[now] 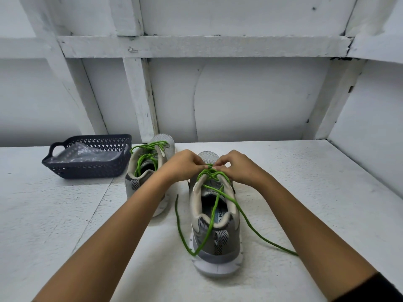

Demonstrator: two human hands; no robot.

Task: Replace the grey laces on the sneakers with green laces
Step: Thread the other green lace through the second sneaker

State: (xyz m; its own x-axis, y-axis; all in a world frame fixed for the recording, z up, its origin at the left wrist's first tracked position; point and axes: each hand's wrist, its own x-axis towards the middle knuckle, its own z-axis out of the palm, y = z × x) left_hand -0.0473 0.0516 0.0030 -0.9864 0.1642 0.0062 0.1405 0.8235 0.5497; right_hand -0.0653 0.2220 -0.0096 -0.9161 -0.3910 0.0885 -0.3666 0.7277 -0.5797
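The far shoe (150,171) is already laced in green. On the near shoe (224,214), which is stood in the middle of the table (305,192), a green lace (213,214) is threaded through the front holes only. It looks like the top holes are not yet filled. Both long ends are left loose, one over the heel and one out to the right. No grey lace is seen on either shoe.

The lace is pinched near the toe by the curled fingers of the left hand (183,164) and the right hand (237,168).

The lace is thin, round and cord-like. The shoes are made of grey mesh with thick white soles. A dark plastic basket (87,171) full of holes is set at the left.
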